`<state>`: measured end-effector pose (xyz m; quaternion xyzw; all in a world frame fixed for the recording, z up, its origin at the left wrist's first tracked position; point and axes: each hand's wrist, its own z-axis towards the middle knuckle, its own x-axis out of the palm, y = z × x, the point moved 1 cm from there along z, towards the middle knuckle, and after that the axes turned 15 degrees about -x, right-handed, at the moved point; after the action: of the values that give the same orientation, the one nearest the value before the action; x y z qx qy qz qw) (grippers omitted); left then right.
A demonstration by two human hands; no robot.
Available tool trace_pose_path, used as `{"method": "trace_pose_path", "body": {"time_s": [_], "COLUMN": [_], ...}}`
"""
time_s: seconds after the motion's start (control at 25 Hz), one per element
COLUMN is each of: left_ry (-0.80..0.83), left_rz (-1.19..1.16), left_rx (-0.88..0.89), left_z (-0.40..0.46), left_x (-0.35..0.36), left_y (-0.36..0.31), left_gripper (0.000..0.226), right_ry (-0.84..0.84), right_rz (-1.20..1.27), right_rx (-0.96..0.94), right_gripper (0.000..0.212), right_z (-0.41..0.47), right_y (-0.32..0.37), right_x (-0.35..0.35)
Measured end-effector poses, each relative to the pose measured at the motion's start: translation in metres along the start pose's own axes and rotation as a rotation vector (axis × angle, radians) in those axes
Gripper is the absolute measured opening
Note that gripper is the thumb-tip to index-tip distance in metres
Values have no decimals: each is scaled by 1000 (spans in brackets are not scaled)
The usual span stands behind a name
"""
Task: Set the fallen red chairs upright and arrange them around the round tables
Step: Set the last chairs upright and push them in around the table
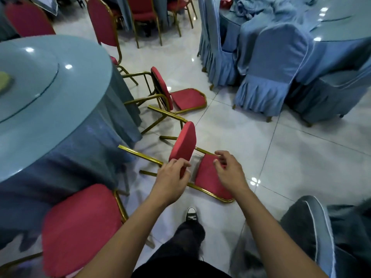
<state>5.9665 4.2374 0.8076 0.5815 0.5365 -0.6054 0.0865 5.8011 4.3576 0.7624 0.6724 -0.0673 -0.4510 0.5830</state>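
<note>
Both hands [172,177] at fallen red chair [208,177]; no legible writing.

Both forearms are bare, with no sleeves, watch or rings showing on the left hand [171,181] or right hand [228,173]. Dark trousers [186,241] fill the lower centre, ending in a black-and-white sneaker [191,214] with white laces.

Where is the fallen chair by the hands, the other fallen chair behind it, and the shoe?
nearer fallen chair [210,177], head view, on its red backrest lying on the floor.
farther fallen chair [187,99], head view, on its red backrest lying on the floor.
shoe [191,214], head view, on the toe.
</note>
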Motion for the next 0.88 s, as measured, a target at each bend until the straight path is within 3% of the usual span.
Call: {"method": "trace_pose_path", "body": {"time_s": [0.48,0.64,0.88], "left_ry": [-18,-64,-168], "left_rz": [-126,-143,-220], "left_rx": [7,-14,-176], "left_z": [248,297,360], "left_x": [2,-1,-5], "left_y": [-123,-135,-129], "left_gripper": [24,25,24], "right_ry": [45,78,259], "right_rz": [-145,-154,-164], "right_rx": [-40,-51,-184], "right_gripper": [27,27,27], "right_z": [250,309,404], "right_y": [-36,-37,-37], "right_x": [-61,-65,-34]}}
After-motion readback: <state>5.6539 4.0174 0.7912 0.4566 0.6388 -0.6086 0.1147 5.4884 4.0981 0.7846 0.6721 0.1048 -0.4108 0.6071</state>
